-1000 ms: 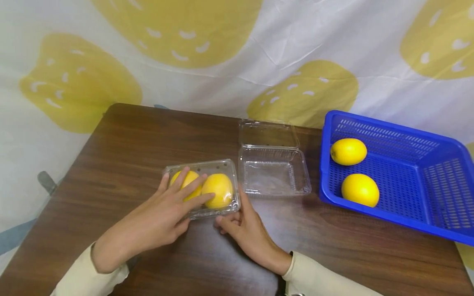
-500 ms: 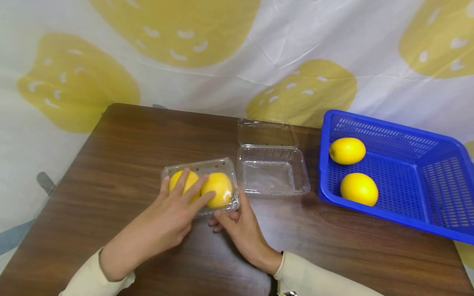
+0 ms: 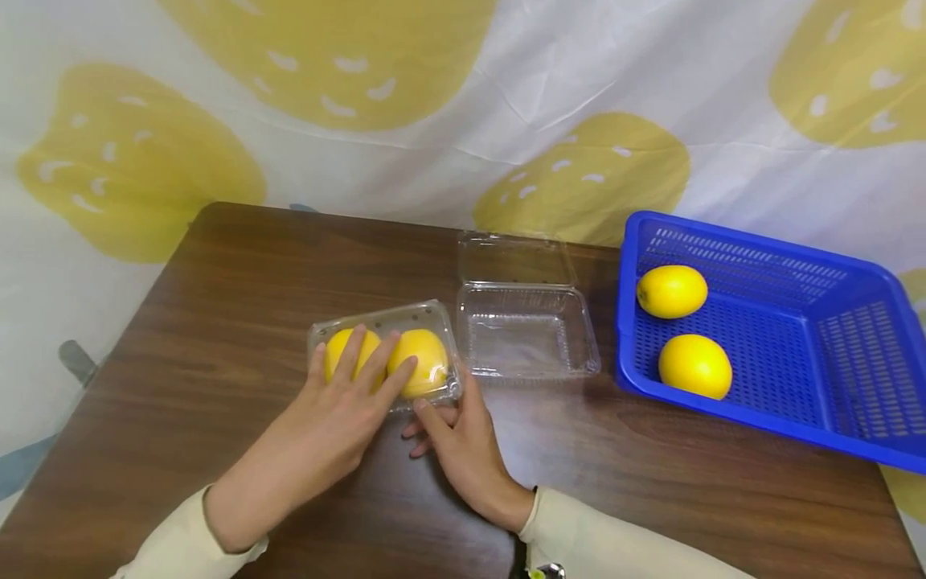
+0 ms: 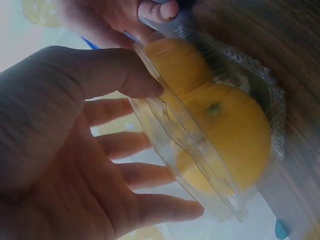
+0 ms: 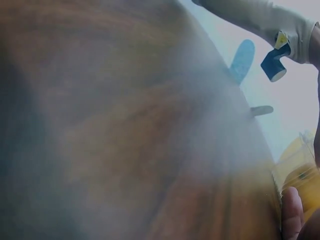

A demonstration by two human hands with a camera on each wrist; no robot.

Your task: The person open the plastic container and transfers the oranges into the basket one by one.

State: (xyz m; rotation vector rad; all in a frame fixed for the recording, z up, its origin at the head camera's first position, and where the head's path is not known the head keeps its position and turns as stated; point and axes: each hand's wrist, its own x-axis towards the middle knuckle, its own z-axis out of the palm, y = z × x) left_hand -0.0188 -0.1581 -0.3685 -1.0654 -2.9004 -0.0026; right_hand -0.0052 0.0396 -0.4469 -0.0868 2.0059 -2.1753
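A lidded clear plastic clamshell box (image 3: 394, 317) with two yellow, lemon-like fruits (image 3: 425, 358) inside sits at the middle of the table. Across its lid lie the spread, nearly straight fingers of my left hand (image 3: 336, 414). The left wrist view shows that hand's thumb (image 4: 125, 72) against the lid's rim. My right hand (image 3: 473, 450) holds the box by its near right corner, thumb in front and index finger along the side; its lower fingertips are partly hidden. At the right wrist view's edge, a fingertip (image 5: 292, 210) overlaps the box.
Just right of the hands, a second clamshell box (image 3: 522, 342) stands open with its lid folded back. A blue basket (image 3: 767, 430) farther right holds two more yellow fruits (image 3: 694, 367). A printed cloth (image 3: 405, 169) hangs behind the brown table (image 3: 239, 297).
The lidded box has slid slightly away from me and turned a little counterclockwise, with both hands staying on it. The view has shifted slightly.
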